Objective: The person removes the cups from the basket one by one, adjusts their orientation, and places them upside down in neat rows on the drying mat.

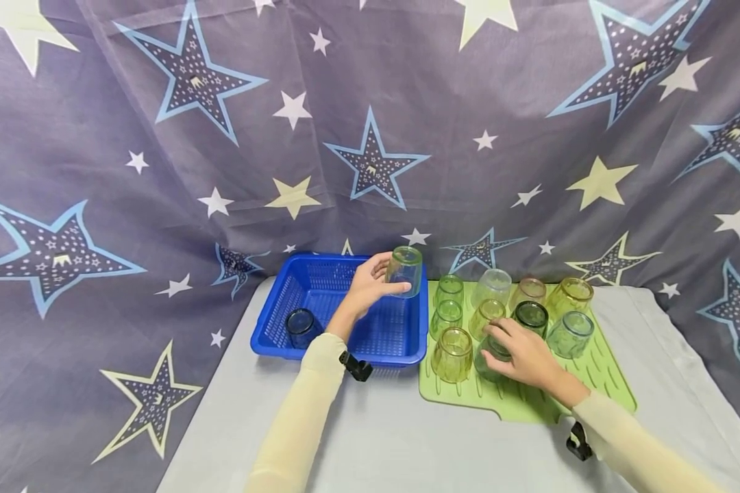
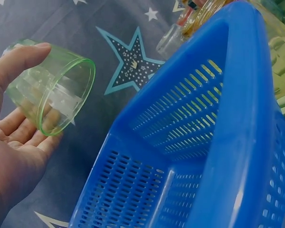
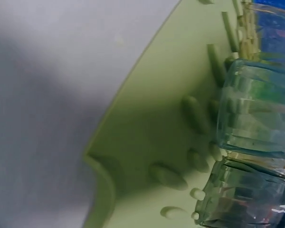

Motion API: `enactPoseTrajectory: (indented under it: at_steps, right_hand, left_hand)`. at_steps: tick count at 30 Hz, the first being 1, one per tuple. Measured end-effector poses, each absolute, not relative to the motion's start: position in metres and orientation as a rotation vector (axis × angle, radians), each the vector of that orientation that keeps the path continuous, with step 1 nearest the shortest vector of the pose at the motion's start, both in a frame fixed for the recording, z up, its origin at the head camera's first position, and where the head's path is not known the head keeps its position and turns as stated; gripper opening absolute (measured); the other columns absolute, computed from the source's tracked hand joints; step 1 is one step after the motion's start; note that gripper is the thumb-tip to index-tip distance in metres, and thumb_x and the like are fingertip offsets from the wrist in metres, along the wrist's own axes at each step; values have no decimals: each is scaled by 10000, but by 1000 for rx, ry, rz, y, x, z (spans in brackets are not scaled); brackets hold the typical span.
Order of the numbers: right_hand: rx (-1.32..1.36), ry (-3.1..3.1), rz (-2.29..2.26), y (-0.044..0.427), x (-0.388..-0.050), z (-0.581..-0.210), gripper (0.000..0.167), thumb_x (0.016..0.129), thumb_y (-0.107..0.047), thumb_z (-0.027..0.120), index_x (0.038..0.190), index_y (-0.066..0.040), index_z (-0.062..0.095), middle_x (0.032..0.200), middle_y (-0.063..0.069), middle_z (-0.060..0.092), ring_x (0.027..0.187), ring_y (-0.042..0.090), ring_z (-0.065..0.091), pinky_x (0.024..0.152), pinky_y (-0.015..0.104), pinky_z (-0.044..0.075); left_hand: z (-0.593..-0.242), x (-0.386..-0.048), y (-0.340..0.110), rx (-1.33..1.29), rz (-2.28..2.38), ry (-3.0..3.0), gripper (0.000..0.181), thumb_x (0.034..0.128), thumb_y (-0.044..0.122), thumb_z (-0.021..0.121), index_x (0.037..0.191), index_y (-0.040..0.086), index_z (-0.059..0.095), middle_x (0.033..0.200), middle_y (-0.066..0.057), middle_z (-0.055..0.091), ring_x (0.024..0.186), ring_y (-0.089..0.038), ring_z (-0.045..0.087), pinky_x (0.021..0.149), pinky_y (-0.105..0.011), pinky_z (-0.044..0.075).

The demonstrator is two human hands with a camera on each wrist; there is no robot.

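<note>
My left hand (image 1: 370,284) grips a pale green glass tumbler (image 1: 405,263) above the right back part of the blue basket (image 1: 339,356). In the left wrist view the tumbler (image 2: 61,90) is held mouth down between thumb and fingers. On the green drying mat (image 1: 456,392), my right hand (image 1: 524,352) curls its thumb and fingers round the top of a teal tumbler (image 1: 498,349). This tumbler (image 3: 256,109) stands on the mat in the right wrist view, where the fingers are out of sight. A dark tumbler (image 1: 302,327) sits in the basket's left side.
Several upturned tumblers crowd the mat, among them a yellow one (image 1: 452,355), a dark green one (image 1: 531,316) and a light blue one (image 1: 570,334). The basket's right wall (image 2: 242,109) stands against the mat's left edge. A starry cloth (image 1: 376,226) hangs behind the table.
</note>
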State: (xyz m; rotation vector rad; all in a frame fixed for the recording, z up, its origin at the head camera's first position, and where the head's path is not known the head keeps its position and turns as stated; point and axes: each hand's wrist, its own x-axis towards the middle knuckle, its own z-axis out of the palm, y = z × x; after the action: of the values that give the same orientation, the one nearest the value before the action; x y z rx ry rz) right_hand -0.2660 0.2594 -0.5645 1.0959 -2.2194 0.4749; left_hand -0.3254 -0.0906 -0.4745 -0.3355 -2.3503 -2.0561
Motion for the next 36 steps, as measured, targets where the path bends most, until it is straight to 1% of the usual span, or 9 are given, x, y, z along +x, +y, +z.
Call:
enactPoseTrajectory:
  at_steps: [7, 10, 17, 22, 24, 28, 29, 34, 36]
  right_hand:
    - [961, -2208, 549, 260, -262, -551, 437, 914, -407, 595, 1109, -35, 715, 1072, 127, 680, 859, 256, 660, 584, 381, 581]
    - [903, -2209, 593, 258, -263, -540, 423, 879, -373, 637, 1119, -33, 714, 1079, 124, 678, 847, 256, 660, 559, 384, 573]
    - [763, -2207, 773, 244, -271, -509, 399, 825, -268, 705, 1173, -71, 694, 1161, 104, 674, 932, 272, 666, 598, 408, 561]
    - [758, -2164, 878, 226, -278, -484, 419, 829, -221, 719, 1221, -78, 684, 1203, 96, 661, 933, 237, 643, 572, 334, 491]
    - [772, -2144, 892, 218, -281, -475, 422, 835, -222, 716, 1233, -86, 681, 1209, 96, 657, 882, 213, 629, 546, 302, 462]
    - [824, -2116, 908, 202, -288, -457, 437, 844, -225, 720, 1259, -100, 670, 1214, 97, 652, 852, 200, 620, 515, 314, 459]
    - [835, -2119, 904, 198, -289, -453, 440, 848, -235, 722, 1266, -110, 667, 1221, 95, 649, 813, 191, 613, 488, 310, 447]
    - [875, -2157, 895, 182, -294, -438, 465, 856, -252, 738, 1295, -124, 654, 1260, 96, 631, 783, 191, 599, 498, 301, 468]
    - [881, -2188, 895, 177, -294, -433, 472, 863, -262, 740, 1307, -130, 646, 1279, 95, 623, 834, 199, 612, 541, 314, 504]
  left_hand:
    - [-472, -323, -89, -344, -2032, -2349, 724, 737, 31, 885, 1389, 66, 574, 1350, -149, 631, 1310, -288, 575, 1180, -421, 419]
    - [-471, -320, -86, -377, -2017, -2356, 720, 734, 33, 888, 1383, 70, 580, 1352, -153, 632, 1313, -293, 573, 1180, -430, 418]
    - [-470, -314, -78, -473, -1946, -2382, 722, 735, 40, 894, 1385, 80, 582, 1369, -153, 628, 1329, -299, 566, 1184, -460, 410]
    - [-470, -311, -71, -522, -1936, -2383, 721, 739, 30, 889, 1388, 70, 579, 1381, -174, 617, 1338, -320, 557, 1187, -489, 399]
    - [-470, -311, -69, -534, -1931, -2381, 723, 736, 29, 893, 1387, 76, 583, 1375, -170, 620, 1331, -316, 561, 1188, -490, 397]
    - [-471, -310, -63, -557, -1899, -2371, 729, 718, 39, 907, 1375, 89, 595, 1346, -151, 642, 1297, -296, 587, 1171, -481, 419]
    - [-471, -309, -61, -565, -1891, -2369, 731, 714, 43, 910, 1374, 91, 597, 1344, -145, 646, 1292, -292, 590, 1169, -482, 422]
    - [-471, -306, -54, -609, -1854, -2382, 726, 722, 56, 909, 1376, 102, 598, 1359, -125, 642, 1291, -281, 590, 1164, -489, 426]
    - [-471, -305, -51, -623, -1840, -2396, 727, 727, 57, 908, 1381, 106, 593, 1370, -118, 634, 1296, -275, 585, 1165, -473, 428]
